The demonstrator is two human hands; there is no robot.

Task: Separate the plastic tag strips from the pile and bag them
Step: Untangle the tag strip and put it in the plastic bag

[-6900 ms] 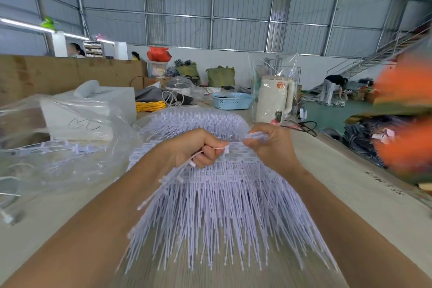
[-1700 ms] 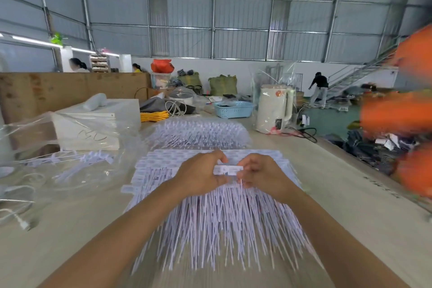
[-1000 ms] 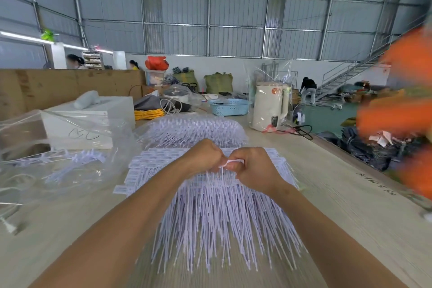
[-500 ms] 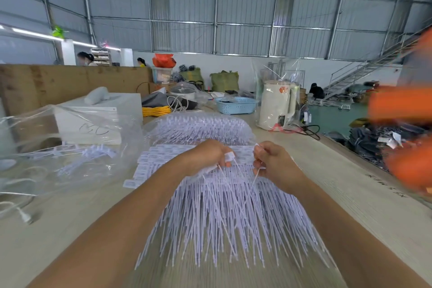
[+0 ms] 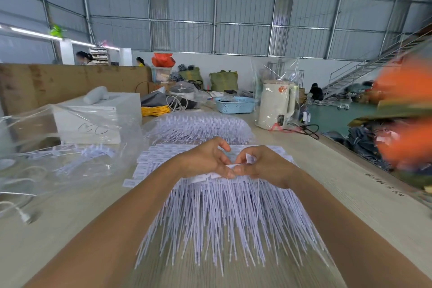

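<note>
Beyond the pile of tag strips lay a second heap of white tag strips under clear film, and behind that a blue basket, a coil of yellow cord and a cream kettle wrapped in clear plastic. Left of the pile, a large clear plastic bag sprawled open with a few loose strips inside, partly veiling a white box behind it. Right of the pile, blurred orange shapes filled the frame edge. All of this sat on a pale wooden table in a big hall with grey corrugated walls, a steel stair off to the far right and people working in the distance. The pile itself lay at the table's middle, label ends away from the person, thin tails fanned toward them. At the label end the left hand and right hand met, fingers curled, each pinching the white label of a strip between thumb and fingertips, right on top of the pile.
</note>
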